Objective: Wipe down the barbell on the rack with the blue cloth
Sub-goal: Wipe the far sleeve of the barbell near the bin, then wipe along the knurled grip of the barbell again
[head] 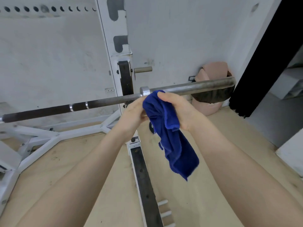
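The barbell (pixel 105 103) lies across the white rack (pixel 114 46), its dark shaft running left and its thick steel sleeve (pixel 196 86) reaching right. A blue cloth (pixel 165 128) hangs in front of the bar near the sleeve collar (pixel 145 90). My right hand (pixel 178 110) grips the cloth's upper part, fingers curled over it. My left hand (pixel 131 115) holds the cloth's left edge from the other side, its fingertips hidden behind the fabric. The cloth's lower end dangles free below both hands.
The rack's white base frame (pixel 41 140) spreads over the wooden floor (pixel 82 169) at left. A black-topped beam (pixel 144 182) runs toward me below the hands. A pink padded object (pixel 211 74) sits behind the sleeve end. A black curtain (pixel 262 63) hangs at right.
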The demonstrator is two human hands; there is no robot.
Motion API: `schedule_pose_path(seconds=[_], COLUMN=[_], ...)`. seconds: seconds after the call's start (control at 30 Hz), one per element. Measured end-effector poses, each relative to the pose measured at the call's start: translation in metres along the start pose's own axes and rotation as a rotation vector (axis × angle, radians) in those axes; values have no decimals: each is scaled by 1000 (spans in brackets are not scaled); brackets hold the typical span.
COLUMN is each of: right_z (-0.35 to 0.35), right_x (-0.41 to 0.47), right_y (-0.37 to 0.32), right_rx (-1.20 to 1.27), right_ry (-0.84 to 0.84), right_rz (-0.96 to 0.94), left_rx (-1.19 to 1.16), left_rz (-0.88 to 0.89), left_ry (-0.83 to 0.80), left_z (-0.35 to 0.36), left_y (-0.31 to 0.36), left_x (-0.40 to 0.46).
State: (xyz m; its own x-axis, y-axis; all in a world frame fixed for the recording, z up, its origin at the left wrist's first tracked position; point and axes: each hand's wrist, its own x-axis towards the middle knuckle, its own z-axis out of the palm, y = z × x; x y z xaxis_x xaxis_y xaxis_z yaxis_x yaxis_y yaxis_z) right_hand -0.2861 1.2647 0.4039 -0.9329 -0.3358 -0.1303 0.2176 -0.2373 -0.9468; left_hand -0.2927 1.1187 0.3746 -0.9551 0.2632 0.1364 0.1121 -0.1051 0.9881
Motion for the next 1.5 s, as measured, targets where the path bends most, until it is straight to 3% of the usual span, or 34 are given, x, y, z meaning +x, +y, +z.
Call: schedule_pose_path(seconds=[0.07,0.2,0.43,0.63,0.73,0.93,1.0,1.17,1.3,1.43,1.5], right_z=[18,40,97,167,196,279,317,425,515,577,601], right_x=[-12,-37,-71,-81,-88,-92,-84,-57,-25,4,17], right_y=[2,4,20,57,77,86,99,142,164,177,184], right_rx=[-159,-209,-361,-795,-986,-1391,-1246,-549,-473,-360,-330], right_ry=[-15,-11,-4,298,450,350,287,147,42,-61,-117], right_rz=[-34,-69,-96,-202,-244,-155,-100,36,98,132,108], left_rx=[0,231,202,356,323,189,121,93,74,204,205], left_rz=[-29,-55,-155,-209,-245,-195,-206,-199,-235,-160,-157], left_ry=[1,-84,-163,161,212,363,410,333,241,78,75], left_z=[-10,-27,-85,-146,-169,-217,-241,-323,-408,-484,-517], left_y=[7,20,34,17,18,40,44,44,57,68,72], left_x=[-16,-53,-135,-204,-233,-271,-284,-321,-347,-371,-378])
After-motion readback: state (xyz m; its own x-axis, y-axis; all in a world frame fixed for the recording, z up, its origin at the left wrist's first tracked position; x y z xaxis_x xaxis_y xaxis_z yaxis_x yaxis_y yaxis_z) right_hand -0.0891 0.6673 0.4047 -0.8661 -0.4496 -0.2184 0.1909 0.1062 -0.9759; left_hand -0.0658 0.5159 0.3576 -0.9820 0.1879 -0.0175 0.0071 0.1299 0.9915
